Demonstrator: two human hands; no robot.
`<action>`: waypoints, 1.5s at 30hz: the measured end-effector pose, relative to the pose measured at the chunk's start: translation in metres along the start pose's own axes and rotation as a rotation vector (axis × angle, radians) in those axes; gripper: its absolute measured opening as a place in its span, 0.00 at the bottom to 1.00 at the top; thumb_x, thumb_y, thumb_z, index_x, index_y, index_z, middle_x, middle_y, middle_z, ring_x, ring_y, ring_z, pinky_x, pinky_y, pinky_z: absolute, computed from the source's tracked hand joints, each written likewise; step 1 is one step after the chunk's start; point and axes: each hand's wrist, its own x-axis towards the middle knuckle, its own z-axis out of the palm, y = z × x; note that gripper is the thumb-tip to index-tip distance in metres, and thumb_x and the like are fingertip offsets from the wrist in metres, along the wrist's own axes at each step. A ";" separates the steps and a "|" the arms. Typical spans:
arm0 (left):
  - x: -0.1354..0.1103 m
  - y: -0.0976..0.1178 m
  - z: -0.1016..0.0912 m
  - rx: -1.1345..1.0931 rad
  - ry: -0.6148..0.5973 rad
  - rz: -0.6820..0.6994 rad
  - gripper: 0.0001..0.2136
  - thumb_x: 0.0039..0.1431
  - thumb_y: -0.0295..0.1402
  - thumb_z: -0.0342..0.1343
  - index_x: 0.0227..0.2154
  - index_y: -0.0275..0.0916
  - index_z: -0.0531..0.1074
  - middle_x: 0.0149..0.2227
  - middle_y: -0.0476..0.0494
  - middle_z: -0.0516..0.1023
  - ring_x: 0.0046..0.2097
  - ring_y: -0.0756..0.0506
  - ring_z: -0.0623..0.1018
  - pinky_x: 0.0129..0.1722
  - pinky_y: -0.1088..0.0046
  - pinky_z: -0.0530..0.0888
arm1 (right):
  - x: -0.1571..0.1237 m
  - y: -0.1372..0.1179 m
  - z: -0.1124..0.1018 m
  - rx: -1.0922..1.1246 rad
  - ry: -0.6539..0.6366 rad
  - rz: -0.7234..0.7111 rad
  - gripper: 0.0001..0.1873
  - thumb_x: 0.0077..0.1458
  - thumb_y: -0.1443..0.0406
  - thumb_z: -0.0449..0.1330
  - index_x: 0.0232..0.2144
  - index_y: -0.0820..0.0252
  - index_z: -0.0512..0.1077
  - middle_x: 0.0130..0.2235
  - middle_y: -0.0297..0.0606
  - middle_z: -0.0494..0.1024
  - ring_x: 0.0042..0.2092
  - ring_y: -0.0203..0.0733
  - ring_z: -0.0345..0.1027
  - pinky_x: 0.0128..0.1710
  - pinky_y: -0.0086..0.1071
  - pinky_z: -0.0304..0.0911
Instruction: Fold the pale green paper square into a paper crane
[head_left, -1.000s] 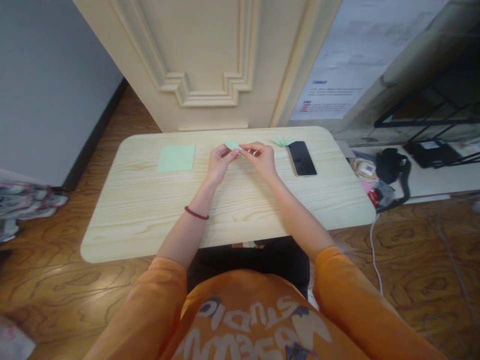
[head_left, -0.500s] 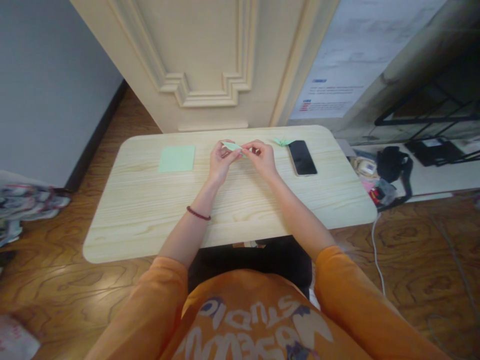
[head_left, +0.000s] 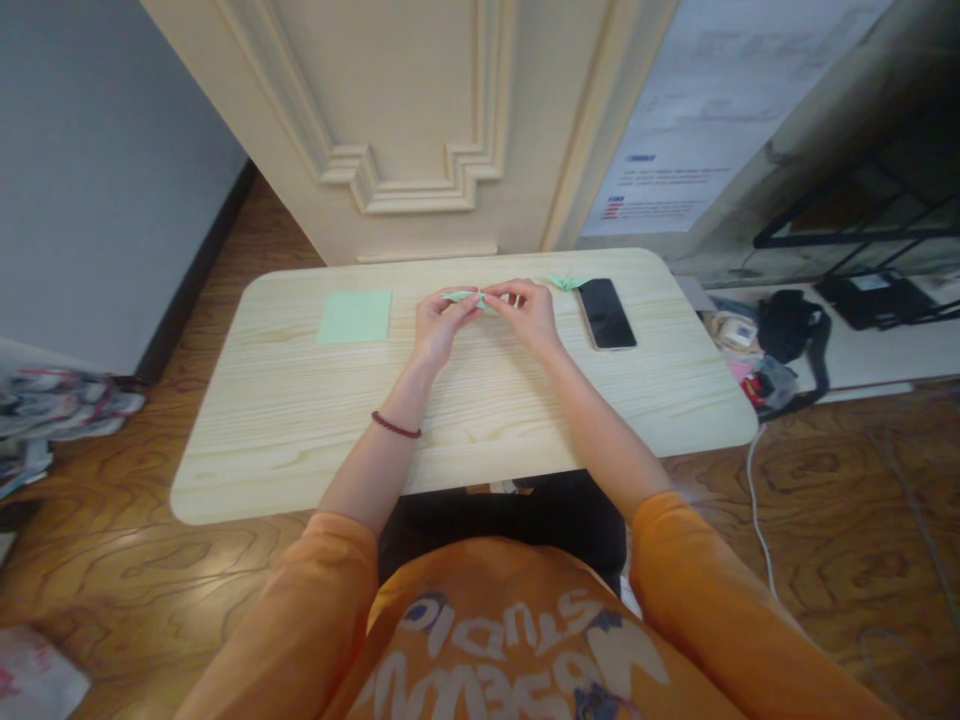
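Note:
A small folded piece of light green paper [head_left: 456, 296] is pinched between my two hands above the back middle of the table. My left hand [head_left: 439, 325] grips its left part, thumb toward me and fingers behind. With thumb and fingertips, my right hand [head_left: 527, 312] pinches the right end, close to my left fingertips. Fingers cover much of the paper, so its full shape is hidden. To the right lies a green folded paper figure [head_left: 564, 283] with pointed parts, touching or nearly touching the phone. A green square of paper [head_left: 355, 317] lies flat on the left.
The pale wood-grain table [head_left: 300, 430] has rounded corners and stands against a cream panelled door [head_left: 409, 110]. A dark-screened phone [head_left: 607, 314] rests at its right. Beyond the right edge are a low shelf with a black bag [head_left: 791, 325] and a white cable [head_left: 761, 520].
The folded paper has tilted in my fingers and now looks flatter and narrower. My left hand has shifted slightly left, and my right hand stays close by, still pinching.

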 end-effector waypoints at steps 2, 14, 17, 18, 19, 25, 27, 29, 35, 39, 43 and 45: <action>0.000 0.001 -0.001 -0.006 -0.001 -0.011 0.19 0.34 0.41 0.74 0.29 0.38 0.77 0.32 0.47 0.80 0.40 0.46 0.80 0.45 0.67 0.77 | 0.000 -0.001 0.000 0.008 -0.002 0.006 0.06 0.49 0.60 0.67 0.30 0.55 0.79 0.32 0.36 0.78 0.33 0.39 0.60 0.37 0.34 0.58; 0.002 0.003 -0.002 0.007 -0.041 -0.038 0.14 0.42 0.38 0.70 0.29 0.39 0.74 0.32 0.48 0.78 0.40 0.48 0.80 0.47 0.67 0.77 | 0.001 -0.007 -0.002 0.048 -0.006 0.053 0.08 0.47 0.61 0.68 0.31 0.57 0.79 0.33 0.37 0.79 0.33 0.38 0.61 0.32 0.32 0.56; 0.002 0.002 -0.003 0.006 -0.042 -0.043 0.14 0.42 0.37 0.70 0.29 0.39 0.74 0.31 0.49 0.78 0.40 0.48 0.80 0.48 0.66 0.77 | 0.001 -0.008 -0.002 0.055 -0.005 0.051 0.07 0.46 0.62 0.68 0.30 0.57 0.79 0.33 0.36 0.79 0.32 0.37 0.61 0.31 0.32 0.55; 0.002 0.002 -0.003 0.007 -0.042 -0.043 0.14 0.41 0.36 0.70 0.29 0.38 0.74 0.31 0.49 0.78 0.40 0.48 0.80 0.48 0.66 0.77 | 0.001 -0.008 -0.003 0.056 -0.010 0.047 0.07 0.46 0.62 0.68 0.30 0.57 0.79 0.33 0.36 0.79 0.32 0.37 0.61 0.31 0.31 0.55; 0.002 0.002 -0.003 0.009 -0.042 -0.041 0.14 0.40 0.36 0.71 0.29 0.38 0.74 0.30 0.50 0.78 0.39 0.48 0.80 0.48 0.66 0.77 | 0.001 -0.009 -0.003 0.058 -0.016 0.043 0.06 0.46 0.62 0.68 0.29 0.57 0.79 0.32 0.36 0.78 0.32 0.37 0.61 0.31 0.31 0.55; 0.002 0.003 -0.003 0.007 -0.047 -0.027 0.18 0.35 0.38 0.73 0.27 0.38 0.73 0.29 0.51 0.79 0.35 0.50 0.80 0.44 0.69 0.78 | 0.000 -0.012 -0.003 0.079 -0.032 0.064 0.09 0.45 0.59 0.68 0.27 0.57 0.78 0.31 0.36 0.78 0.31 0.37 0.62 0.30 0.32 0.55; 0.002 0.003 -0.003 0.015 -0.045 -0.031 0.18 0.34 0.39 0.74 0.27 0.38 0.73 0.27 0.52 0.78 0.34 0.51 0.79 0.43 0.70 0.79 | 0.001 -0.010 -0.003 0.088 -0.030 0.078 0.09 0.45 0.58 0.69 0.27 0.57 0.78 0.31 0.36 0.78 0.32 0.38 0.63 0.31 0.31 0.56; 0.003 0.003 -0.003 0.022 -0.045 -0.033 0.18 0.34 0.39 0.74 0.27 0.39 0.73 0.26 0.53 0.77 0.33 0.51 0.79 0.43 0.70 0.79 | 0.002 -0.008 -0.003 0.095 -0.031 0.078 0.09 0.45 0.59 0.69 0.27 0.58 0.78 0.31 0.36 0.79 0.32 0.38 0.64 0.31 0.31 0.57; 0.004 0.001 -0.005 0.014 -0.059 -0.024 0.19 0.35 0.40 0.74 0.28 0.38 0.73 0.26 0.51 0.76 0.35 0.49 0.79 0.44 0.69 0.78 | 0.003 -0.004 -0.004 0.093 -0.041 0.049 0.07 0.46 0.61 0.69 0.27 0.59 0.79 0.31 0.37 0.79 0.33 0.38 0.68 0.32 0.31 0.59; 0.006 -0.001 -0.006 0.007 -0.084 0.008 0.20 0.34 0.41 0.74 0.27 0.38 0.72 0.26 0.52 0.75 0.32 0.51 0.78 0.42 0.71 0.79 | 0.003 -0.004 -0.004 0.093 -0.038 0.023 0.11 0.45 0.57 0.69 0.27 0.60 0.79 0.30 0.37 0.80 0.34 0.38 0.70 0.33 0.31 0.62; 0.008 -0.002 -0.008 0.027 -0.073 0.044 0.19 0.35 0.40 0.73 0.29 0.40 0.73 0.29 0.53 0.76 0.33 0.51 0.79 0.40 0.71 0.79 | 0.005 0.001 -0.003 0.121 -0.047 0.009 0.15 0.44 0.54 0.69 0.29 0.60 0.78 0.30 0.37 0.80 0.33 0.38 0.70 0.33 0.31 0.64; 0.008 -0.002 -0.008 0.042 -0.075 0.066 0.18 0.35 0.40 0.73 0.30 0.40 0.75 0.32 0.51 0.77 0.34 0.50 0.79 0.41 0.71 0.80 | 0.005 0.004 -0.002 0.156 -0.055 0.005 0.15 0.45 0.54 0.68 0.29 0.60 0.78 0.30 0.37 0.80 0.33 0.38 0.71 0.33 0.32 0.65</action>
